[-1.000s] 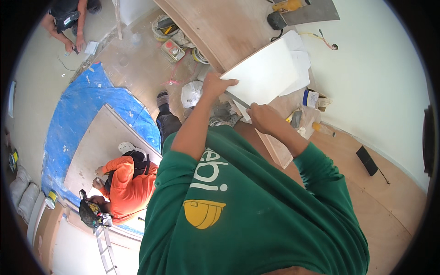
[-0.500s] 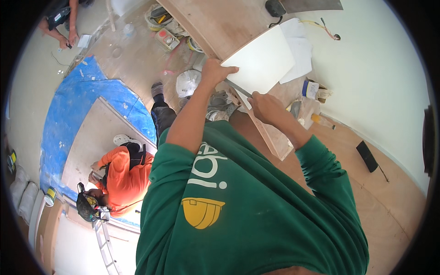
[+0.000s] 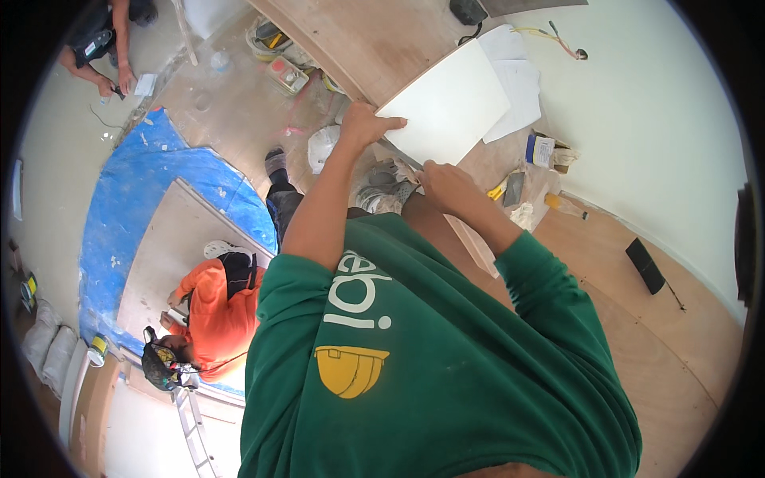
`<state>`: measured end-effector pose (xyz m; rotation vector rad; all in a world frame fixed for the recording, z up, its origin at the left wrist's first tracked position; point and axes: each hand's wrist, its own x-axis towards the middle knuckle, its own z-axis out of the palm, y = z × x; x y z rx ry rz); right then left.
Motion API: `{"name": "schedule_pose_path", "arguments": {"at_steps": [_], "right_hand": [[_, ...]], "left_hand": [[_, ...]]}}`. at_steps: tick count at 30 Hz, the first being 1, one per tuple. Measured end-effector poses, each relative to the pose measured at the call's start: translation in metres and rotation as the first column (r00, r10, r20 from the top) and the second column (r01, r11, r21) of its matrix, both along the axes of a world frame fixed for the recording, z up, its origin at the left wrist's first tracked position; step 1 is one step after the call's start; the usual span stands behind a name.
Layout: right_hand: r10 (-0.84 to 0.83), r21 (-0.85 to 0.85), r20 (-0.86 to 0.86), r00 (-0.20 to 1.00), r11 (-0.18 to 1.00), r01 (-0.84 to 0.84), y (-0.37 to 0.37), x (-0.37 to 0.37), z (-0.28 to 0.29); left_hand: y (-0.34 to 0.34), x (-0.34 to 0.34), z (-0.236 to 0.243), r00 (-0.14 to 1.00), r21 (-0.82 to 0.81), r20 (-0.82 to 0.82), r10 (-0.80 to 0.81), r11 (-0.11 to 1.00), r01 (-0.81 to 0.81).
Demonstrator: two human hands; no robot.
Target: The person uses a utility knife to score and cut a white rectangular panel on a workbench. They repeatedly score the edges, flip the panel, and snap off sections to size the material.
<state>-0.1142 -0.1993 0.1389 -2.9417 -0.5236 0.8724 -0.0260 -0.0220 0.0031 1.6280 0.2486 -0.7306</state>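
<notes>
My left hand [image 3: 368, 127] is closed over the left edge of a white board [image 3: 446, 103], its thumb lying on the board's face. The board rests on a wooden bench [image 3: 366, 40]. At the board's near edge my right hand [image 3: 448, 188] is closed round the end of a thin grey blade-like tool [image 3: 402, 158]. Most of that tool is hidden by the hand and the board, so its exact kind does not show. Under my right forearm, part of a pale wooden piece [image 3: 476, 247] is visible.
White sheets [image 3: 516, 95], a small box [image 3: 550, 151] and a yellow-handled tool [image 3: 497, 190] lie right of the board. An orange-clad person [image 3: 215, 311] crouches at left beside blue sheeting [image 3: 119, 215]. Another person's hands [image 3: 115, 83] work at upper left. A ladder [image 3: 194, 434] stands lower left.
My right hand has moved left along the board's near edge, so less of the grey tool shows. My left hand keeps its hold. The whole view has shifted slightly.
</notes>
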Motion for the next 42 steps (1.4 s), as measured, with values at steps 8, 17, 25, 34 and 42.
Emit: {"name": "schedule_pose_path", "arguments": {"at_steps": [8,17,25,34,42], "right_hand": [[-0.058,-0.103,-0.097,0.994,0.994,0.048,-0.003,0.000,0.032],[-0.055,-0.137,-0.120,0.991,0.990,0.039,0.004,0.010,0.052],[-0.035,-0.090,-0.110,0.993,0.996,0.026,-0.004,-0.005,0.021],[-0.138,-0.091,-0.117,0.983,0.988,0.128,-0.015,-0.024,0.014],[-0.205,-0.064,-0.094,0.974,0.978,0.200,-0.038,-0.046,0.022]], "left_hand": [[-0.001,0.001,-0.009,0.996,-0.086,0.071,0.060,0.995,-0.053],[-0.002,-0.003,-0.011,0.990,-0.095,0.112,0.084,0.993,-0.073],[-0.005,-0.006,-0.023,0.966,-0.054,0.246,0.083,0.996,-0.072],[0.000,-0.007,0.007,0.996,-0.184,-0.010,0.093,0.979,-0.094],[0.004,0.000,0.006,0.999,-0.143,0.033,0.033,0.989,-0.028]]}}
